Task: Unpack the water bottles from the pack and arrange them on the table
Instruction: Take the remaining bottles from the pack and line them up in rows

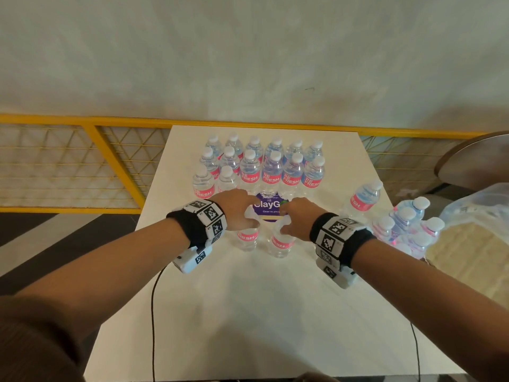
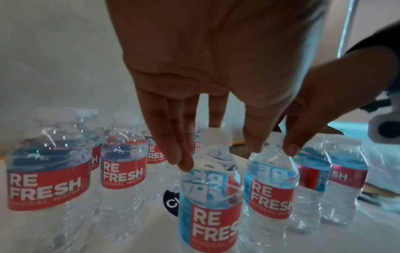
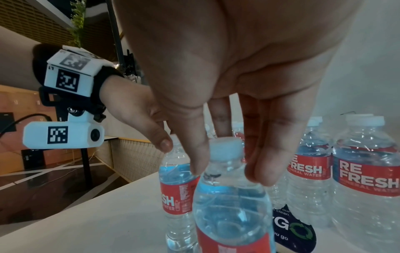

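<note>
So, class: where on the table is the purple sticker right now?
In the head view the purple sticker lies mid-table, just in front of the arranged rows of bottles, partly hidden by both hands.

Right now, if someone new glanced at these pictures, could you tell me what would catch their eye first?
Probably the block of red-labelled water bottles standing in rows at the far end of the white table. Next, the two hands at the centre: the left hand and right hand each take the top of an upright bottle, beside a dark purple sticker. More bottles cluster at the table's right edge.
</note>
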Available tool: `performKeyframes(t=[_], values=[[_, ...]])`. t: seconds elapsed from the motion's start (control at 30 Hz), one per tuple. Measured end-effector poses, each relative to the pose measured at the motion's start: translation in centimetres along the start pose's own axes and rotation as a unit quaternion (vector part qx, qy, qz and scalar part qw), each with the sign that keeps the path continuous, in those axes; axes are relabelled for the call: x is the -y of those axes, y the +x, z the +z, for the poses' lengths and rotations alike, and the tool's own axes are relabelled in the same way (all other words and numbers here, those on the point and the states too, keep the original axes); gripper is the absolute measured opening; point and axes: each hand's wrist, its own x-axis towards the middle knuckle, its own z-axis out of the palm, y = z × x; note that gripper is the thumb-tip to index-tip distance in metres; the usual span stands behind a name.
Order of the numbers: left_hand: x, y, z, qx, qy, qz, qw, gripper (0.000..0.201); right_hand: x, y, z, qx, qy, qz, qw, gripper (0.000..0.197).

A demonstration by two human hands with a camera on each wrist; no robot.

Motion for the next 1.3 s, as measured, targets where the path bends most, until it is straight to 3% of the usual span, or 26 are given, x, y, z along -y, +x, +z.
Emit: performKeyframes(t=[0.23, 0.4, 0.57, 0.87, 1.07, 1.2, 1.3], values=[[-0.2, 1.3, -0.8, -0.029, 0.003, -0.024, 0.999, 0.023, -0.2, 1.4, -0.3, 0.002, -0.024, 0.005, 1.0, 0.043], [-0.1, 3.4, -1.8, -0.053, 0.01, -0.044, 0.998, 0.025, -0.6, 3.0, -1.9, 0.002, -0.02, 0.008, 1.0, 0.038], [0.5, 5.8, -2.7, -0.064, 0.003, -0.07, 0.995, 0.043, -0.4, 5.2, -3.0, -0.001, -0.023, -0.007, 1.0, 0.04], [2.1, 7.5, -3.3, -0.039, 0.018, -0.056, 0.998, 0.038, -1.1, 8.2, -3.6, -0.014, -0.038, -0.028, 0.999, 0.039], [2.2, 8.1, -3.9, -0.016, 0.053, -0.036, 0.998, 0.013, -0.8, 9.3, -3.5, -0.029, -0.037, -0.035, 0.998, 0.041], [2.5, 8.4, -4.0, -0.024, 0.058, -0.035, 0.997, 0.009, -0.7, 9.9, -3.5, -0.039, -0.031, -0.041, 0.998, 0.041], [2.7, 8.7, -4.0, -0.029, 0.055, -0.038, 0.997, 0.017, -0.8, 10.1, -3.5, -0.044, -0.025, -0.044, 0.998, 0.039]])
